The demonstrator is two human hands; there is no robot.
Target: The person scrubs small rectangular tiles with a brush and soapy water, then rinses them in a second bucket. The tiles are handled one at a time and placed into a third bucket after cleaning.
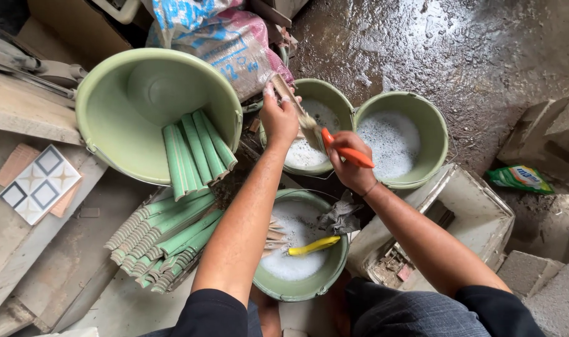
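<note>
Over a foamy green bucket (334, 100), the left hand (278, 118) pinches a narrow trim tile (286, 90) while the right hand (350, 168) grips an orange-handled brush (334, 143) against it. The wet ceramic strip looks stiff, slick and brittle, best held by its long edges. Just beyond the left hand slumps a pink-and-blue printed sack (228, 43); far right of the right hand lies a green detergent packet (520, 178).

Brush (309, 128) bristles blurred

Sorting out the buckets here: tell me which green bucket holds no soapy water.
The big tilted bucket on the left. It holds green trim tiles and no foam; the other three hold white suds.
</note>
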